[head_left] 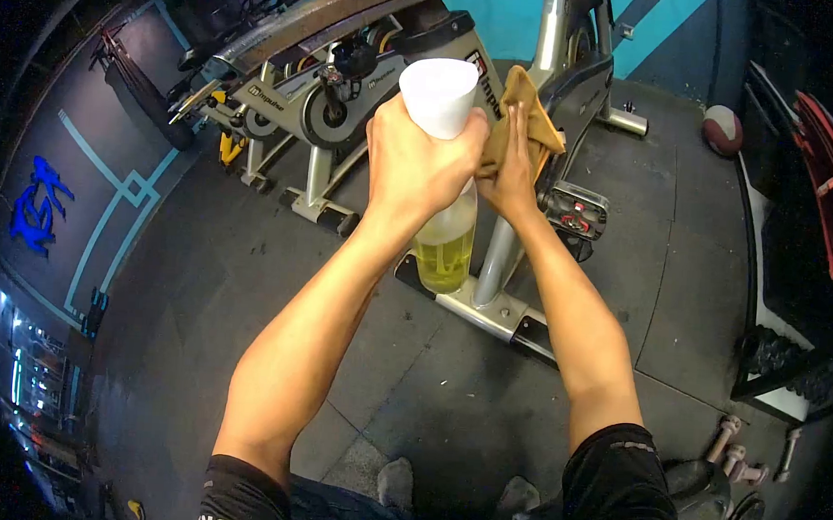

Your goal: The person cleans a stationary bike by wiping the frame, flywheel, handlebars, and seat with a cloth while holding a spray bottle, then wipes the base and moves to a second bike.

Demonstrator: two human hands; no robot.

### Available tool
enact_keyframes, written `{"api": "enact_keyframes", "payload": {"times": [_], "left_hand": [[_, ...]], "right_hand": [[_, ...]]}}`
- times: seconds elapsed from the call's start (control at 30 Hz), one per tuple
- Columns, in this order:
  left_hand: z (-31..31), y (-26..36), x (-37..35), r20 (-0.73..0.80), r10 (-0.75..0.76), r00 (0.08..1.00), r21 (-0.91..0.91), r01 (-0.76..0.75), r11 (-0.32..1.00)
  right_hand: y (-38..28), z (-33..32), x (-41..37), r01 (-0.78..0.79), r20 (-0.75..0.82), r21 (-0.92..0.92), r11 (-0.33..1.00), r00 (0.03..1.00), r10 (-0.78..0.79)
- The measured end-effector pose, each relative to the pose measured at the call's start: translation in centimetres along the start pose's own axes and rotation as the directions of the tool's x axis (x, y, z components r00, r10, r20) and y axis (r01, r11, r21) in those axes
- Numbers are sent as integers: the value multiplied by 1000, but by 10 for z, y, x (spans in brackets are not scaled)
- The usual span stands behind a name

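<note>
My left hand (417, 161) is wrapped round the neck of a clear spray bottle (443, 257), which is held upright. Yellow-green liquid fills its lower part, and its white top (439, 92) rises above my fist. Just to the right, my right hand (514, 166) has its fingers stretched along a tan cloth (534, 120), keeping it against the exercise bike (576, 94). The cloth and my hand hide the part of the bike behind them. Below my right hand is the bike's pedal (577, 210).
More exercise bikes (283, 102) stand at the upper left. A ball (722, 130) lies by the right wall. Dumbbells (736, 456) are on the floor at the lower right, near a rack (777, 397). Dark mats (411, 363) cover the floor around my feet.
</note>
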State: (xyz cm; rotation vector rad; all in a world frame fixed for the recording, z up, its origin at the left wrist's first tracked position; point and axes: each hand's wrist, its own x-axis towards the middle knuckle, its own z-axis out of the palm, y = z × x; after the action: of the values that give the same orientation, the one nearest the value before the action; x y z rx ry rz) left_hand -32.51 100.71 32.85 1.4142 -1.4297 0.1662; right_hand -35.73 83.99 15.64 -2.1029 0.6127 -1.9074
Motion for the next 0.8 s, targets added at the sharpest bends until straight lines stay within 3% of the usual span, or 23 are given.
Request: {"api": "enact_keyframes", "payload": {"times": [0.07,0.1,0.13,0.2,0.23,0.27,0.33,0.4,0.47,0.53,0.67,0.73,0.8], "left_hand": [[-3,-2,-2,51,-57,997,107,52,993],[-4,-4,-4,49,-56,997,103,51,993],[-5,-6,-7,43,-54,998,53,51,997],[-7,-11,-13,39,-54,998,-3,54,999],[-8,-13,-16,38,-8,999,-10,8,1000],[-11,-14,-18,34,39,999,-15,-39,999],[-18,-12,-24,70,-15,997,-22,16,1000],[-23,-11,-29,36,-20,999,-22,20,1000],[-33,-5,-32,21,1,1000,-26,0,1000],[-44,2,-35,98,-97,990,-54,103,993],[-56,11,-38,130,-151,980,-5,153,988],[-58,9,-39,142,-190,971,-31,196,980],[-56,8,-42,173,-218,960,-59,232,971]], "right_hand": [[-9,-19,-1,-29,81,67,997,996,24],[-10,-29,0,-339,237,375,863,935,264],[-8,-31,3,-337,235,371,865,935,264],[-2,-31,10,-300,19,310,902,951,310],[-20,-40,21,-383,67,428,819,917,394],[-27,-37,29,-270,2,436,859,954,299],[-49,-37,59,-10,-138,370,929,988,66],[-75,-34,94,75,-58,370,926,997,-58],[-105,-17,120,3,92,434,901,995,-47],[-145,-2,144,-64,-218,-30,997,974,56],[-126,8,162,4,-104,48,999,995,1],[-135,0,159,-86,-78,0,996,993,85],[-123,38,146,-65,-406,-122,990,914,10]]}}
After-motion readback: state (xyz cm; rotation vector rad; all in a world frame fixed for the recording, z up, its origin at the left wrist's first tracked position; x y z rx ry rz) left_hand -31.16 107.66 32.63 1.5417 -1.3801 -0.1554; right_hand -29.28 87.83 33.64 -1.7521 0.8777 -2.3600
